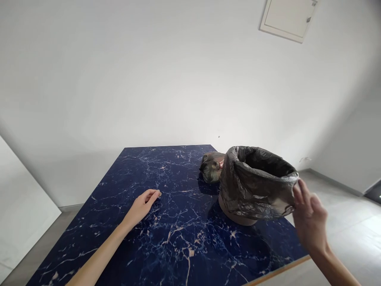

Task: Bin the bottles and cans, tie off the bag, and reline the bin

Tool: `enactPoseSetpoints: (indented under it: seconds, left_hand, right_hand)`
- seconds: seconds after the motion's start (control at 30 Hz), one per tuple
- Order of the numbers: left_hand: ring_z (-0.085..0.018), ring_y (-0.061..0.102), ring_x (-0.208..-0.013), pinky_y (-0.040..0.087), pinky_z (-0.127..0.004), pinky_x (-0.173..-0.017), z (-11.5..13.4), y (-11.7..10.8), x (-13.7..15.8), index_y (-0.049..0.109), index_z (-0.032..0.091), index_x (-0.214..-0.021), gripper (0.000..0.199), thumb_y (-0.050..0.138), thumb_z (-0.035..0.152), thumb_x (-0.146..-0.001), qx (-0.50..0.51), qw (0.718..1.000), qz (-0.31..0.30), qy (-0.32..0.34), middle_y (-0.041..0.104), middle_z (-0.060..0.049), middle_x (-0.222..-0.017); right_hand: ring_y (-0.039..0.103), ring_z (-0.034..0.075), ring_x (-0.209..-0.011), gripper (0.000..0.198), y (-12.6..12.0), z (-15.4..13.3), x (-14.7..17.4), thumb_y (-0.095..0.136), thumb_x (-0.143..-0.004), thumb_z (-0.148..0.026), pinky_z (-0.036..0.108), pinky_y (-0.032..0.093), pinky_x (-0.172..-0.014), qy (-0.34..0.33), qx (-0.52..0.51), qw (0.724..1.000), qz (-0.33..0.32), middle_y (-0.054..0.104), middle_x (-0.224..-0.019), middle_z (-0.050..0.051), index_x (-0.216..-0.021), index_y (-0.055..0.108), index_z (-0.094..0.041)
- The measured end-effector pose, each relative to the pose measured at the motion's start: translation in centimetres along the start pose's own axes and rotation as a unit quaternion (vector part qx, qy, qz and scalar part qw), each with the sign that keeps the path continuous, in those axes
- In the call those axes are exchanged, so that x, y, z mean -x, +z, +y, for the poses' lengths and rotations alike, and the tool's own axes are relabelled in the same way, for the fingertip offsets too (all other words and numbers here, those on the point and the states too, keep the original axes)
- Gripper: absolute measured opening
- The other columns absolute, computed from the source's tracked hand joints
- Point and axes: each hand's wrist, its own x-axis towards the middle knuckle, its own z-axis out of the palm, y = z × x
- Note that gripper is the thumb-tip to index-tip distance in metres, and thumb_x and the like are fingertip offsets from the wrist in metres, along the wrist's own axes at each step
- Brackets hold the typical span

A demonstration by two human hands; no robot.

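Two hands, right hand (309,218) fingers pinching bin liner (256,186), left hand (142,205) loosely curled on table (178,238)

Table (166,238): dark blue marble-pattern top with pale veins, light wooden edge along the near right side.
Bundle (210,167): dark tied plastic bag, lying on the table at its far right corner.
Wall (149,79): plain white.
Panel (288,18): white hatch, high on the wall, upper right.
Floor (351,222): grey tiles, right of the table.
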Motion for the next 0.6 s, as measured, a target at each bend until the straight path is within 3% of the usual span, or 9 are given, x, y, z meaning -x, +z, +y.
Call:
enactPoseSetpoints:
  seconds: [0.07,0.1,0.17,0.2,0.23,0.3,0.4,0.5,0.6]
  left_hand:
    - [-0.035,0.071,-0.130,0.051,-0.048,-0.117,0.0,0.1,0.0,0.077,0.028,-0.118,0.064,0.052,0.082,-0.095,-0.002,1.000,0.000,-0.001,0.079,-0.010,-0.131]
    - [-0.035,0.070,-0.130,0.051,-0.048,-0.116,0.0,0.2,0.0,0.077,0.028,-0.119,0.065,0.052,0.082,-0.095,-0.003,1.000,-0.001,-0.001,0.079,-0.010,-0.132]
    - [-0.035,0.070,-0.130,0.052,-0.048,-0.116,0.0,0.3,0.0,0.077,0.028,-0.121,0.065,0.052,0.082,-0.095,-0.005,1.000,-0.002,-0.002,0.078,-0.010,-0.133]
    - [-0.035,0.070,-0.130,0.052,-0.048,-0.116,0.0,0.3,0.1,0.077,0.028,-0.121,0.065,0.052,0.082,-0.095,-0.006,1.000,-0.002,-0.001,0.078,-0.010,-0.133]
    - [-0.035,0.070,-0.130,0.051,-0.047,-0.116,0.1,0.4,0.1,0.077,0.028,-0.121,0.065,0.052,0.082,-0.095,-0.007,1.000,-0.002,0.000,0.078,-0.010,-0.133]
    - [-0.035,0.070,-0.130,0.052,-0.047,-0.116,0.2,0.4,0.2,0.076,0.028,-0.121,0.065,0.052,0.082,-0.095,-0.009,1.000,-0.002,0.002,0.078,-0.010,-0.132]
    - [-0.035,0.070,-0.129,0.051,-0.048,-0.116,0.2,0.4,0.3,0.077,0.028,-0.120,0.064,0.051,0.081,-0.095,-0.012,1.000,-0.001,0.006,0.078,-0.010,-0.132]
    - [-0.034,0.071,-0.127,0.051,-0.047,-0.116,0.1,0.4,0.5,0.077,0.028,-0.118,0.062,0.051,0.080,-0.096,-0.016,1.000,0.002,0.012,0.079,-0.009,-0.129]
    - [-0.034,0.072,-0.124,0.053,-0.046,-0.113,-0.2,0.7,0.8,0.076,0.028,-0.119,0.059,0.051,0.077,-0.098,-0.023,1.000,0.009,0.018,0.079,-0.009,-0.128]
  right_hand:
    - [0.033,0.037,-0.163,0.059,-0.3,-3.3,0.1,0.029,-0.114,-0.046,0.063,0.028,-0.134,0.076,-0.024,0.994,0.079,0.036,-0.177,0.004,-0.172,0.032,-0.035]
    - [0.030,0.039,-0.164,0.056,-0.2,-5.3,0.2,0.036,-0.113,-0.044,0.065,0.025,-0.136,0.060,-0.001,0.991,0.124,0.038,-0.176,0.002,-0.169,0.040,-0.036]
    - [0.021,0.037,-0.167,0.057,0.4,-9.4,0.5,0.043,-0.111,-0.032,0.069,0.018,-0.137,-0.058,0.027,0.992,0.107,0.033,-0.178,-0.006,-0.167,0.040,-0.043]
    - [0.027,0.037,-0.166,0.061,1.1,-11.1,0.8,0.049,-0.108,-0.024,0.072,0.018,-0.136,-0.154,0.029,0.983,0.094,0.037,-0.176,-0.007,-0.165,0.043,-0.044]
    - [0.028,0.037,-0.165,0.066,1.9,-12.6,1.2,0.050,-0.105,-0.017,0.075,0.019,-0.134,-0.207,0.024,0.977,0.045,0.037,-0.176,-0.006,-0.166,0.041,-0.042]
    - [0.030,0.038,-0.164,0.074,4.2,-14.2,2.1,0.049,-0.102,-0.011,0.076,0.032,-0.129,-0.234,0.014,0.968,-0.091,0.033,-0.178,0.003,-0.170,0.033,-0.034]
    - [0.031,0.037,-0.164,0.076,8.7,-14.0,3.5,0.056,-0.104,-0.018,0.067,0.039,-0.129,-0.287,0.008,0.902,-0.321,0.036,-0.176,0.012,-0.172,0.027,-0.028]
    - [0.026,0.030,-0.166,0.057,14.3,-11.7,4.3,0.052,-0.110,-0.033,0.056,0.033,-0.135,-0.231,-0.019,0.872,-0.432,0.031,-0.178,0.009,-0.166,0.041,-0.026]
    - [0.033,0.028,-0.164,0.052,20.2,-9.2,4.2,0.052,-0.110,-0.043,0.053,0.033,-0.134,-0.107,-0.060,0.882,-0.455,0.039,-0.175,0.008,-0.160,0.052,-0.026]
